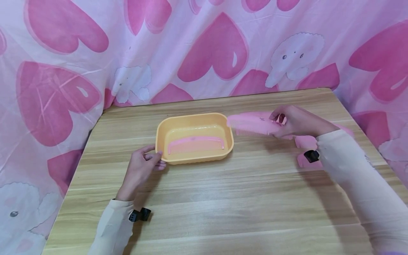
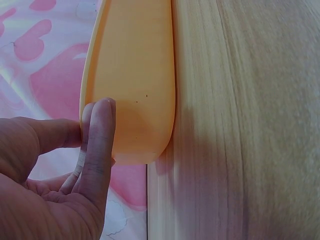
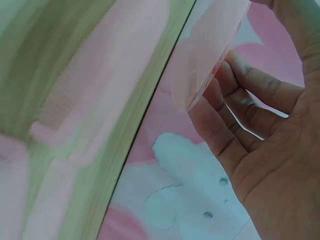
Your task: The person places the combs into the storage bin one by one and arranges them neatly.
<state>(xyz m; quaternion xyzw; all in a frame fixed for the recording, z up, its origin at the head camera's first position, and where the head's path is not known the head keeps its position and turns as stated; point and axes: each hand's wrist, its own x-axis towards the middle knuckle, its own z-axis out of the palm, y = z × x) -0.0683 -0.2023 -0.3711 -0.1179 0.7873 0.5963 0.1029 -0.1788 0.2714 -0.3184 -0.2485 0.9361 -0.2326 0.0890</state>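
A yellow-orange plastic basin (image 1: 194,162) stands on the table with one pink comb (image 1: 196,144) lying inside it. My left hand (image 1: 145,163) pinches the basin's near left corner; in the left wrist view its fingers lie along the outer wall (image 2: 135,80), with the thumb at the rim. To the right of the basin, my right hand (image 1: 291,122) holds a pink comb (image 1: 251,124) by one end, teeth down, its far end right at the basin's rim. The right wrist view shows this comb (image 3: 212,55) edge-on between thumb and fingers.
More pink combs (image 1: 307,161) lie at the table's right side, partly hidden beneath my right wrist; they appear blurred (image 3: 107,75) in the right wrist view. Behind the wooden table (image 1: 204,205) hangs a pink curtain (image 1: 210,53) with hearts.
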